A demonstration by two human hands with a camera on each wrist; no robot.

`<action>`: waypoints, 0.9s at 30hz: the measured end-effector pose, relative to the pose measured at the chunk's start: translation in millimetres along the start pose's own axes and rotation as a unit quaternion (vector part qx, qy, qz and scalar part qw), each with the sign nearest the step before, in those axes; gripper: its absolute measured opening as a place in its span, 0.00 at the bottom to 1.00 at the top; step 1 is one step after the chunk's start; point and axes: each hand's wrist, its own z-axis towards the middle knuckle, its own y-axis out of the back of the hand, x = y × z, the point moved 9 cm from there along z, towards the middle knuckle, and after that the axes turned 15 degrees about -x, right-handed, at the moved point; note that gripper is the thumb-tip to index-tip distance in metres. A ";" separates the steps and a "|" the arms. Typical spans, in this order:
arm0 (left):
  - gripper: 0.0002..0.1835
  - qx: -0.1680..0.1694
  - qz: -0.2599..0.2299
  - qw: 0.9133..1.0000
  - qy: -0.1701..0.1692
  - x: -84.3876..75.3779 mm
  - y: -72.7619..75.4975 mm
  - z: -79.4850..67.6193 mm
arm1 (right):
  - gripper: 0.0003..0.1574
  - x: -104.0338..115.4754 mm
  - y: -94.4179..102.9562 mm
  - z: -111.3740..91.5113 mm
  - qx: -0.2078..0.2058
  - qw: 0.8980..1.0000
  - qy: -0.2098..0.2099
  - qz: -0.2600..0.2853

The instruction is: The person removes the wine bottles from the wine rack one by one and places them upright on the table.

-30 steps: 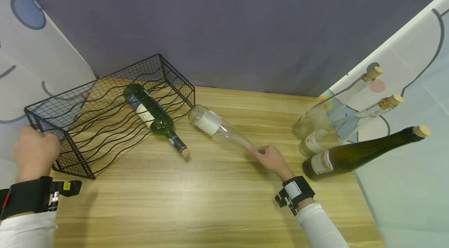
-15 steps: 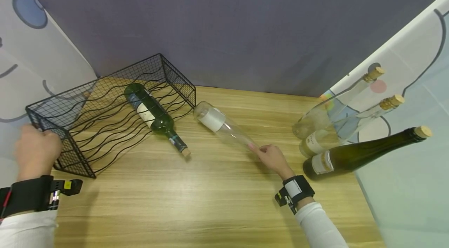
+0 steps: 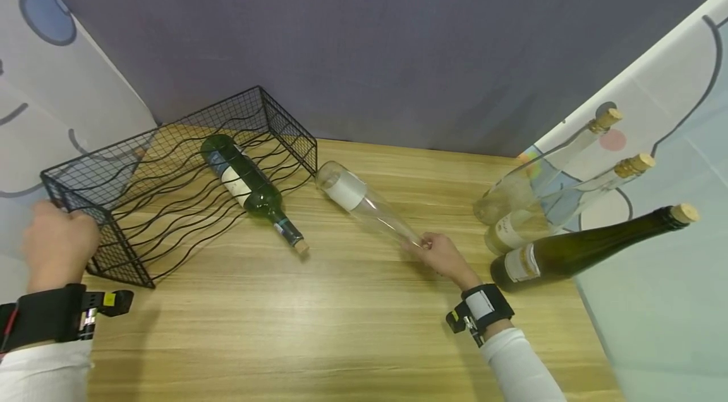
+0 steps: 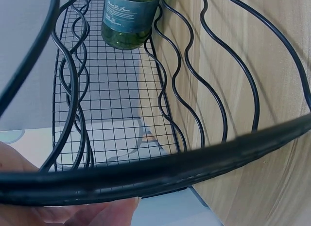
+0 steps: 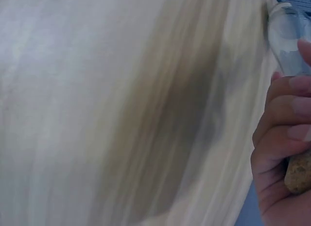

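Observation:
My left hand [image 3: 61,244] grips the left end of a black wire wine rack [image 3: 108,217]; in the left wrist view a thick rack bar [image 4: 160,165] crosses in front of the fingers. A green wine bottle [image 3: 250,184] with a cork lies across the rack's wavy wires, its neck sticking out toward the front. By its neck, my right hand [image 3: 440,256] holds a clear glass bottle [image 3: 370,212] with a pale label, tilted, its base beside the rack's right end. In the right wrist view the fingers curl round the neck, and a cork [image 5: 299,172] shows below them.
Two clear corked bottles [image 3: 506,200] [image 3: 514,231] and a dark green corked bottle [image 3: 569,256] stand on the right of the wooden table [image 3: 318,332]. A grey cloth wall [image 3: 398,48] rises behind, with printed sheets [image 3: 671,301] at either side.
The clear bottle's base has moved slightly right and back, away from the green bottle. My right hand has shifted a little along with it. The left hand and the rack stay put.

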 end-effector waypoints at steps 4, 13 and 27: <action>0.31 0.002 0.001 1.000 -0.002 -0.1 0.2 0.3 | 0.23 6.2 2.9 -0.1 0.014 1.000 0.006 0.011; 0.31 -0.004 -0.005 1.000 -0.006 -0.2 0.0 0.8 | 0.23 14.0 10.6 -0.9 0.030 0.999 0.008 0.007; 0.31 0.002 -0.006 1.000 0.001 -0.8 0.0 -0.4 | 0.23 21.7 19.6 -0.2 0.030 0.999 0.014 -0.009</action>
